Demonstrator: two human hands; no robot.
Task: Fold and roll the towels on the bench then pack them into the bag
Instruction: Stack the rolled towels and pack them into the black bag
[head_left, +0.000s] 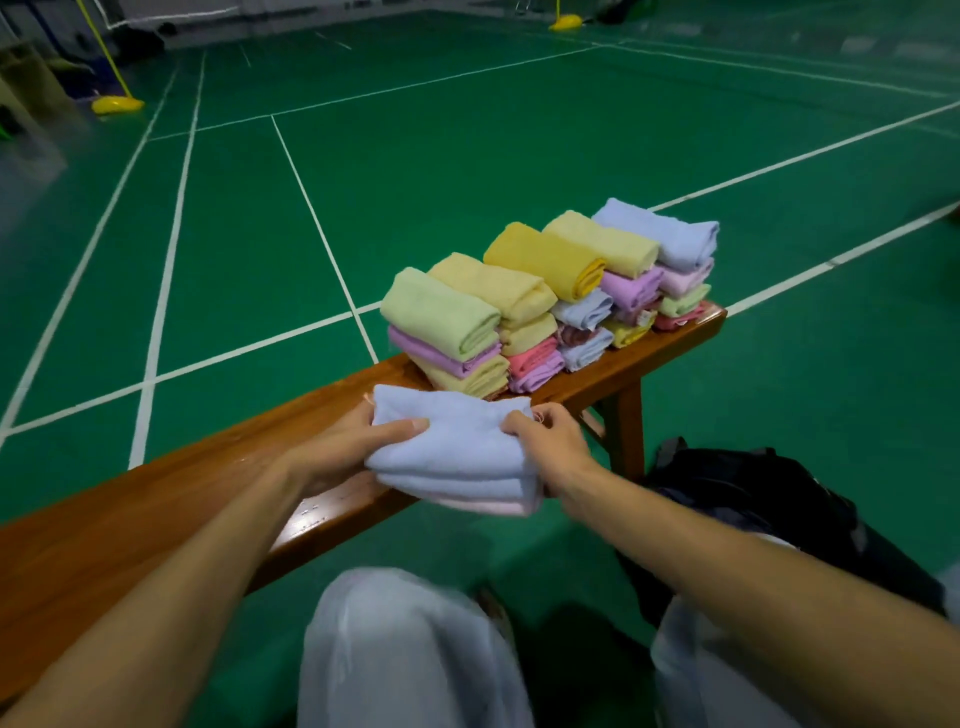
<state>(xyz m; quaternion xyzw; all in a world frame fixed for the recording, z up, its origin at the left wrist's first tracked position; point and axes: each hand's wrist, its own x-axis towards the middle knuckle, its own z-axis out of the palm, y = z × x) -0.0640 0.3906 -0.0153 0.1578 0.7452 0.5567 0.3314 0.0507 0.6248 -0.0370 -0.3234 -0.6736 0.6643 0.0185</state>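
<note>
Light blue towel (457, 441), folded, lies at frame centre, overhanging the wooden desk's (156, 519) near edge. Left hand (343, 447) and right hand (550, 441) each grip one end, fingers curled. Stacked towels (545, 296) fill the desk behind; black bag (753, 499) sits lower right; bare desk lies to the left.

Just the one camera here, strapped to the person's head, looking forward and down over both forearms at the worktop (156, 519), which cuts diagonally across the shot. It's a wide-angle lens sitting close to the hands, so the court lines on the green floor (467, 156) bend and the knees show along the bottom edge. No second view to share anything with.
</note>
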